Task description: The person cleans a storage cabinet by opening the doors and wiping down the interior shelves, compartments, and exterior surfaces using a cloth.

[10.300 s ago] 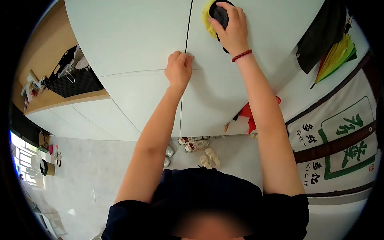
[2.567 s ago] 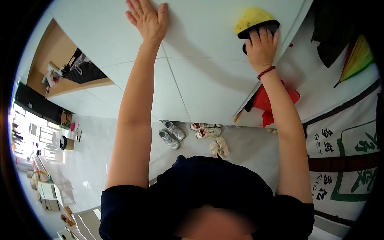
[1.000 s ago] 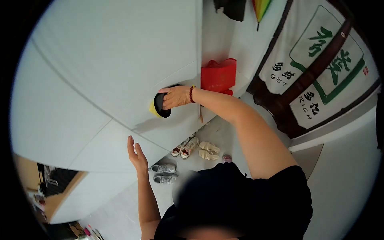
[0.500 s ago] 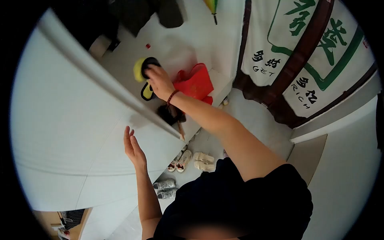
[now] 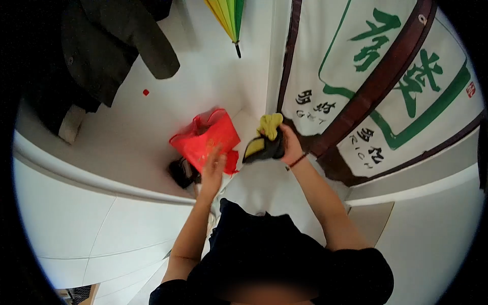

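Note:
My right hand [image 5: 291,146] grips a soft black-and-yellow item [image 5: 268,143], with a yellow ruffled part on top and a pointed black part showing yellow inside. Its exact kind is not clear. My left hand [image 5: 213,170] is open, fingers apart, in front of a red bag [image 5: 209,138] with faint gold print; whether it touches the bag I cannot tell. The bag leans on a white ledge inside the closet. Beside it lies a dark furry-looking thing [image 5: 181,173], partly hidden.
Dark coats [image 5: 109,46] hang at the upper left, and a yellow-and-green umbrella [image 5: 229,20] hangs at the top. A printed curtain [image 5: 345,109] hangs at the right. White panels [image 5: 61,218] stand at the lower left. A small red object [image 5: 146,92] is on the closet wall.
My right hand has moved rightward out of the closet with the black-and-yellow item. My left hand has come forward to the red bag. The view has shifted toward the closet.

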`<state>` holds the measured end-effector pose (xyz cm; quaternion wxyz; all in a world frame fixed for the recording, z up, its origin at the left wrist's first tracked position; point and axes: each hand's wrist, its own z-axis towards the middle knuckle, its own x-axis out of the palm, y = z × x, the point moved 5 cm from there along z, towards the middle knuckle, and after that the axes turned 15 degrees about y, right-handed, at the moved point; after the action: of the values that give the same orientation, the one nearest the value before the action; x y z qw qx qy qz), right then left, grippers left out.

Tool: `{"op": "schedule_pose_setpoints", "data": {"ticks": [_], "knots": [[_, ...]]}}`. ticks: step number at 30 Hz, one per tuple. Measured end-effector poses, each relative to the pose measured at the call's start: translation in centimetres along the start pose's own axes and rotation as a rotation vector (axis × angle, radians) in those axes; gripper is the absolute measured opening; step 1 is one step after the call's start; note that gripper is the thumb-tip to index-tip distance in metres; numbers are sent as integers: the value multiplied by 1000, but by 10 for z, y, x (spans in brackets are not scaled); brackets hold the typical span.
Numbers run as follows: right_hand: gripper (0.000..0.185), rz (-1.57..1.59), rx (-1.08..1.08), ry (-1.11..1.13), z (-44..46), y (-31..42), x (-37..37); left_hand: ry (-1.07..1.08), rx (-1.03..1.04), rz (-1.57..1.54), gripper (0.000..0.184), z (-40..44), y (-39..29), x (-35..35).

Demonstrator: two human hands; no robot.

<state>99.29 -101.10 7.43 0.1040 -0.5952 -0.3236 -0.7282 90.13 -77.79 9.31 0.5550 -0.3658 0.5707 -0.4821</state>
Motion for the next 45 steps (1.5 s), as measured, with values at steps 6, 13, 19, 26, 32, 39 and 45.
{"op": "schedule_pose_setpoints", "data": {"ticks": [6,13,19,26,32,39,45], "knots": [[23,-1403,-92,228,9,39,63,253,49,-467,24,83,-20,76],[20,-1909,-427,-71,48,149,114,137,260,-686,15,186,-77,25],[18,-1154,-381,-68,98,227,131,319,398,-555,19,258,-128,13],[35,-779,-632,180,152,269,204,449,661,-382,56,325,-215,43],[41,-1180,-958,429,222,340,291,-32,938,206,59,372,-281,16],[52,-2355,-1434,345,303,345,233,-412,839,357,53,432,-281,13],[50,-2304,-1515,481,314,374,283,-549,694,476,53,441,-257,16]]}}
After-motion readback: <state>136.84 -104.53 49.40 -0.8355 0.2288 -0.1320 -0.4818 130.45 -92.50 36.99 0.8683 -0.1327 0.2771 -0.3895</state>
